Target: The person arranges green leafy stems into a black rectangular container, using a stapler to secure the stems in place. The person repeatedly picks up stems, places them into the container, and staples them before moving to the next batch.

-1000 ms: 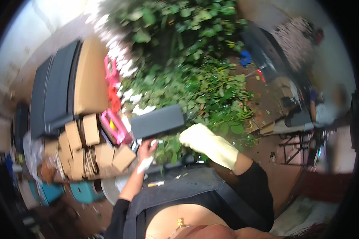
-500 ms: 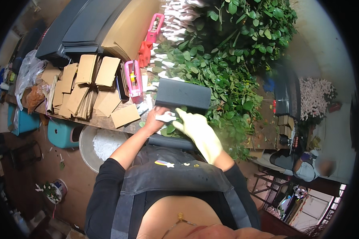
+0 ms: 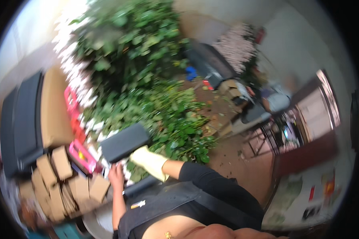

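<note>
My bare left hand [image 3: 116, 174] is at the lower left corner of a dark ribbed cardboard piece [image 3: 125, 142], its fingers curled. Whatever they hold is blurred. The right hand [image 3: 149, 162], in a pale yellow glove, reaches over green leaves [image 3: 136, 172] just below that cardboard. Its fingers are smeared by motion, so their closure is unclear. Between my hands and my apron lies a second dark cardboard edge [image 3: 141, 185]. Leafy stems [image 3: 167, 115] spread beyond the cardboard, with pale wrapped flower heads [image 3: 73, 63] along their left side.
Left of the stems are pink tape dispensers [image 3: 82, 156], a red object [image 3: 77, 130], small brown cardboard pieces [image 3: 62, 163] and tall dark sheet stacks [image 3: 30, 115]. A metal basin [image 3: 97, 223] sits below the table edge. Another person [image 3: 277, 101] works at the right.
My view has swung to the right, so the table appears turned and shifted left. More floor and wall show at the right. Both hands stay near the ribbed cardboard.
</note>
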Tool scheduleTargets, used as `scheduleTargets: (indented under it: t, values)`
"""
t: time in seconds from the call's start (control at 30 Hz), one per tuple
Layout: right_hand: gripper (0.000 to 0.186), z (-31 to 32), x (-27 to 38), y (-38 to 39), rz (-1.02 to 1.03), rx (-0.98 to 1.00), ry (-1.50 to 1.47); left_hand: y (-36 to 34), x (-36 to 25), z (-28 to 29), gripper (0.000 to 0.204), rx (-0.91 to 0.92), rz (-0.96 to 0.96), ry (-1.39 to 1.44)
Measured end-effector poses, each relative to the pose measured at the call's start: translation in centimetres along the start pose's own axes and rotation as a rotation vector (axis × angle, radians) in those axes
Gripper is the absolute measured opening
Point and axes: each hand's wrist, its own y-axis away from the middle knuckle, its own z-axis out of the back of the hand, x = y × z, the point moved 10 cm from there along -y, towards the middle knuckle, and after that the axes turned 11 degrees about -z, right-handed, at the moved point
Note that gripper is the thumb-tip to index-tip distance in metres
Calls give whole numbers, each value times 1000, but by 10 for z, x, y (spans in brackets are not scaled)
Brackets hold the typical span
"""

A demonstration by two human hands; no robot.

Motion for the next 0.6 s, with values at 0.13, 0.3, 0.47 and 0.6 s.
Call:
scheduleTargets:
  t: [0.13, 0.3, 0.47, 0.6]
  values:
    - [30, -10, 7, -15, 40, -54, -10, 16, 22, 24, 29, -194, 88, 102]
    - [25, 6, -1, 11, 144, -108, -168, 15, 56, 82, 17, -478, 99, 506]
    - [24, 32, 19, 36, 227, -51, -70, -6, 45, 37, 28, 19, -1, -158]
    - [34, 8, 16, 24, 162, 93, 17, -11, 10, 16, 35, -21, 6, -129]
